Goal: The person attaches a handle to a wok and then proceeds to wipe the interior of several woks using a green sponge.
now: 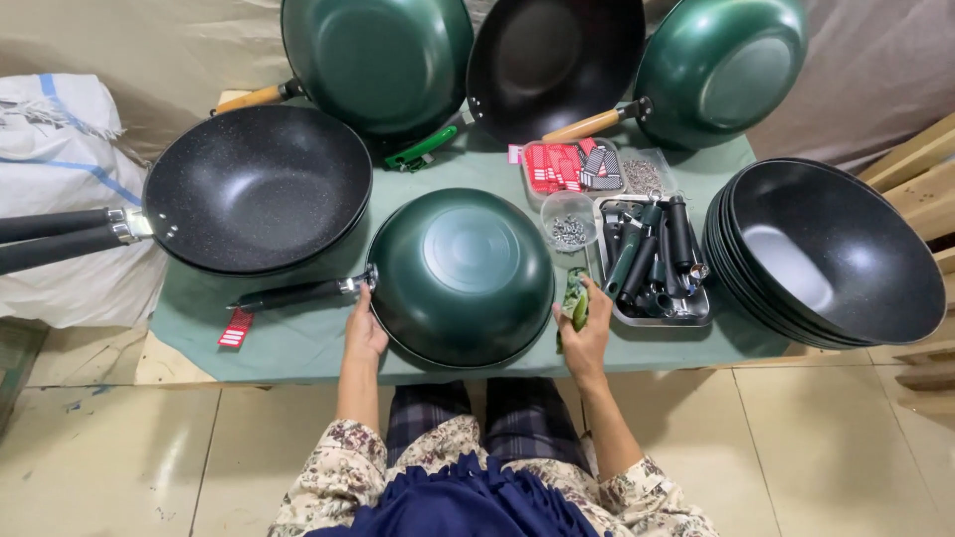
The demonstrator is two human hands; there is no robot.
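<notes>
While the left hand [364, 333] lies open-palmed against the rim of the upturned green wok [461, 275] at frame centre, the right hand [585, 333], closed on a small green tool [577, 308], should probably work slowly, wok steadied flat.

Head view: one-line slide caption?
Left hand steadies an upturned green wok while right hand holds a green tool.

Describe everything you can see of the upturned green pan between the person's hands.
The green pan lies upside down on the green cloth, its round, glossy base facing up with a flat centre circle. A black handle joins it by a metal collar and points left. The left hand touches its rim near that joint; the right hand, holding a small green piece, rests beside its right edge.
</notes>
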